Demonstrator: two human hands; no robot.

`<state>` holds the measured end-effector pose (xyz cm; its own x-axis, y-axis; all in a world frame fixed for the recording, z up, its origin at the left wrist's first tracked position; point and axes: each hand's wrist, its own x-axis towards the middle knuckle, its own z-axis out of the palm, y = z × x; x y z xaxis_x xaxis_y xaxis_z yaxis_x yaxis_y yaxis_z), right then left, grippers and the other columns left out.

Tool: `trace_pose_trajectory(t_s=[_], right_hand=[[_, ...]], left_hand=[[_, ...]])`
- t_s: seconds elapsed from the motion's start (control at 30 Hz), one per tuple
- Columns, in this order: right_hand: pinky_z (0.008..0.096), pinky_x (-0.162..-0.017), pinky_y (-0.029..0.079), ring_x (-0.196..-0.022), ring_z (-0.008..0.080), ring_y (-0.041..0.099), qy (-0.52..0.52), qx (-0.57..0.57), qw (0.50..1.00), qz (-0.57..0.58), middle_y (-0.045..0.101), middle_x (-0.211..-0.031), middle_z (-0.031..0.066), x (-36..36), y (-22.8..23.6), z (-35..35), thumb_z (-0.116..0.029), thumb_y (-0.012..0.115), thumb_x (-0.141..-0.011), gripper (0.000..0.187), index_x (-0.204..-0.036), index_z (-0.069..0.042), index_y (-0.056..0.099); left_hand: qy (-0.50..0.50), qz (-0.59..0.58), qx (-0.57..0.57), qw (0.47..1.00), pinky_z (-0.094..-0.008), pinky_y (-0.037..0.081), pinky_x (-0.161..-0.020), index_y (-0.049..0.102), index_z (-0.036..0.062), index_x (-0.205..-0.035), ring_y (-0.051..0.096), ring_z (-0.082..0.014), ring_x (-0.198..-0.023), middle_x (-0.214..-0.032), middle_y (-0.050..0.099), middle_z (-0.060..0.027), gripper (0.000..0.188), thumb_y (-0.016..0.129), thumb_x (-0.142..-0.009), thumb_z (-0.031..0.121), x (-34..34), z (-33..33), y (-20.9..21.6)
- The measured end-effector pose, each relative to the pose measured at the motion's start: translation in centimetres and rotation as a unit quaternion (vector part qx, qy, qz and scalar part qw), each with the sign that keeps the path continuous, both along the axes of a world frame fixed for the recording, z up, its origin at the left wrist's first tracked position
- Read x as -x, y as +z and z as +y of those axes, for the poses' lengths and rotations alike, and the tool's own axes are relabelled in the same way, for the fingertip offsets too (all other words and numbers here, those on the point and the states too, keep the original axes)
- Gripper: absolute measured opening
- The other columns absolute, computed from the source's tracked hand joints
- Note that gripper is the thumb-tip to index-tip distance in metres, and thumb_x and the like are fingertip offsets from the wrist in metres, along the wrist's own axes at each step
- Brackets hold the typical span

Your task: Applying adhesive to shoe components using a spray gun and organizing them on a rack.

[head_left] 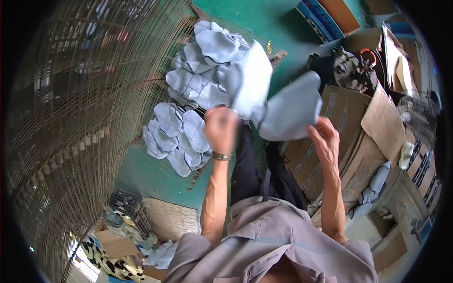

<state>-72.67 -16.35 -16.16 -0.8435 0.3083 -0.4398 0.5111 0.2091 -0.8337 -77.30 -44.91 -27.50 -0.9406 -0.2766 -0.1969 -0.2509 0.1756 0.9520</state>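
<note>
My right hand (325, 139) pinches the edge of a light blue-grey cloth piece (293, 111), rounded in shape and spread out to the hand's left. Against it lies a brighter, whitish cloth piece (255, 80), smeared by motion; I cannot tell whether the two are joined. My left hand (221, 129), with a band at the wrist, is close to the whitish piece's lower edge. Its fingers look curled but are blurred, so its grip does not show. Beyond and left of it, similar cloth pieces lie in an upper heap (203, 70) and a lower heap (177, 139), with thin dark lines crossing them.
A tall wire-mesh rack (89, 94) fills the left side. At right stand cardboard boxes (339, 127), with a dark machine-like object (351, 68) behind them. A bin of cloth scraps (118, 240) is at lower left. Green floor (264, 23) shows between.
</note>
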Motion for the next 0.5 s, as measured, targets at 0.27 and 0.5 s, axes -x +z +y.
trace_pose_trajectory(t_s=[0.27, 0.5], right_hand=[[0.0437, -0.078, 0.051, -0.092, 0.0323, 0.066, 0.314, -0.054, 0.947, -0.045, 0.069, -0.094, 0.0214, 24.1, -26.3, -19.7, -0.037, 0.064, -0.084, 0.041, -0.102, -0.001, 0.073], [0.0479, -0.091, 0.054, -0.111, 0.044, 0.061, 0.327, -0.151, 0.92, -0.153, 0.062, -0.117, 0.0311, 30.6, -46.5, -28.2, -0.04, 0.065, -0.086, 0.072, -0.132, 0.012, 0.045]], left_hand=[[0.32, -0.146, -0.051, 0.935, -0.0328, 0.055, -0.087, 0.069, 0.0022, -0.117, 0.068, -0.0192, -0.097, -0.117, 0.07, -0.0108, 0.04, 0.081, -0.086, 0.024, 7.7, -22.0, -23.7], [0.274, -0.369, -0.03, 0.887, -0.0434, 0.059, -0.076, 0.068, 0.0088, -0.127, 0.064, -0.0275, -0.111, -0.119, 0.068, -0.014, 0.052, 0.08, -0.084, 0.037, 13.4, -32.9, -45.6]])
